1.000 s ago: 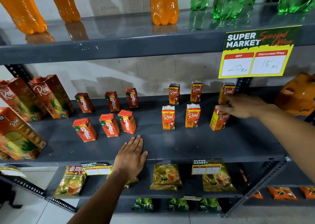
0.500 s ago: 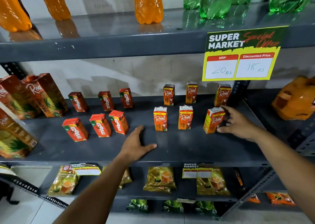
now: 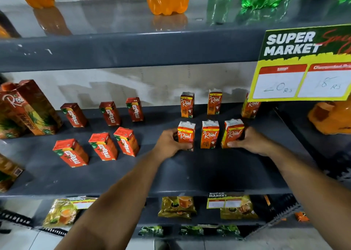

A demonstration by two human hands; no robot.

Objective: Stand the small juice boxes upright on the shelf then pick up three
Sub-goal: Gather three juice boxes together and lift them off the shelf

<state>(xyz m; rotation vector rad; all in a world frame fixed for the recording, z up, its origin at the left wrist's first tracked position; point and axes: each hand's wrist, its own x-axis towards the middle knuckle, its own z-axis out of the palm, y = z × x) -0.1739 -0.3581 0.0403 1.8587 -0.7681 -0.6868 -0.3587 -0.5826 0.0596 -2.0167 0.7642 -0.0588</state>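
Three small orange Real juice boxes stand upright in a front row on the grey shelf. My left hand grips the left box from its left side. My right hand grips the right box from its right side. Between them the middle box stands untouched, close to both. Three more Real boxes stand behind: two in plain sight, the third partly hidden by the price sign.
Several small red Maaza boxes stand in two rows to the left, with large Real cartons at the far left. A yellow price sign hangs from the upper shelf. Bottles stand above, tea packets below. An orange pack lies right.
Both hands have moved inward and closed on the outer boxes of the front row. The right box now stands closer to the middle one. The camera has moved nearer.
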